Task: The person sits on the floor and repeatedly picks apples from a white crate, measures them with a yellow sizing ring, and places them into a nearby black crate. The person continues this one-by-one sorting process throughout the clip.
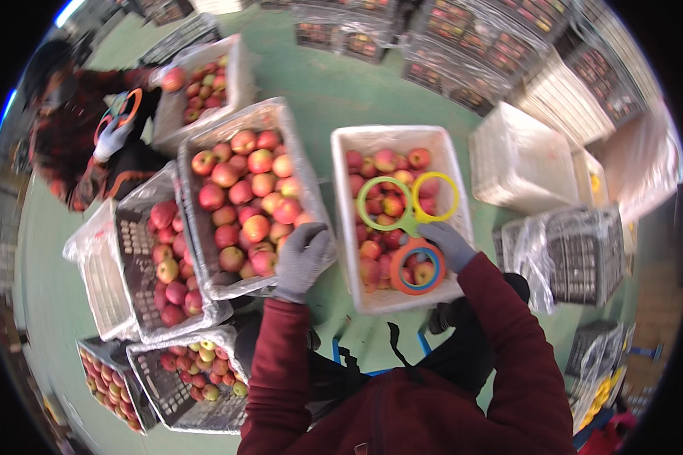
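Observation:
My right hand (445, 243), in a grey glove, holds a fruit sizing gauge of joined plastic rings (415, 219). Its green, yellow, orange and blue rings are over a white plastic crate (346, 227) of red apples (385, 161). My left hand (303, 256), also gloved, is at the near right corner of a plastic-lined crate (191, 227) full of red and yellow apples (241, 192). Its fingers curl down beside the fruit; the back of the hand hides whether they grip an apple.
At left, a co-worker (74, 125) holds an apple (173, 79) and another ring gauge (126, 111). More apple crates stand at lower left, including a dark lined one (154, 392). White crates (523, 165) and a black crate (580, 256) stand at right. Stacked apple crates (461, 51) line the back.

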`<act>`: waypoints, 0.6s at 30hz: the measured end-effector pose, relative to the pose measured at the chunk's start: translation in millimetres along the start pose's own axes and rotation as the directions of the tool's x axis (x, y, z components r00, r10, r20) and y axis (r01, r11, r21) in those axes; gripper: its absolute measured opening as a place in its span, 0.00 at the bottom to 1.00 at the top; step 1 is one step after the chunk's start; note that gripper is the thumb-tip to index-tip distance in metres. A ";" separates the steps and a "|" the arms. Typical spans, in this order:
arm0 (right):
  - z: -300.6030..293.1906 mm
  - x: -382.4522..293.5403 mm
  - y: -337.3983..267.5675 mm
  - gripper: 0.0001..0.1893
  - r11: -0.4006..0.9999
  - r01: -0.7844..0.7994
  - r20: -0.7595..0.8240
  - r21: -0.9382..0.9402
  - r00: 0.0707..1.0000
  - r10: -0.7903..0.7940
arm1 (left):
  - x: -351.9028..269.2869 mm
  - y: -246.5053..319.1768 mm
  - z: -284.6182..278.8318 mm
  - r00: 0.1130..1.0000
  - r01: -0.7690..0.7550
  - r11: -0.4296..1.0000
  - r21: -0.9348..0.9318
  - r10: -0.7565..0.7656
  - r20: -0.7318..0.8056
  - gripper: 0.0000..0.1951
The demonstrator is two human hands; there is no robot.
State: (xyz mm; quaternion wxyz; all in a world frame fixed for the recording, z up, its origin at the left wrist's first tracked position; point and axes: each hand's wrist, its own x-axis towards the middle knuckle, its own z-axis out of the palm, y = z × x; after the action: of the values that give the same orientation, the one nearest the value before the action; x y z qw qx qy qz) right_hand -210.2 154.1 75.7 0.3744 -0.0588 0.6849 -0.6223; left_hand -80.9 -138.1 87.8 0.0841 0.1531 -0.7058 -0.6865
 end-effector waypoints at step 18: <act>-30.0 -83.4 20.6 0.17 0.966 -0.113 0.266 0.232 0.963 0.049 | -61.5 14.4 142.3 0.919 0.393 0.818 -0.421 -0.368 0.142 0.15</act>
State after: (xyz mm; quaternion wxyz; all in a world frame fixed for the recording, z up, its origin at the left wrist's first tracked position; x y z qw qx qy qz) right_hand -160.4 228.5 92.3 0.4901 -0.0642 0.5500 -0.6732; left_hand -71.4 16.7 101.6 -0.0413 0.2493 -0.4890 -0.8349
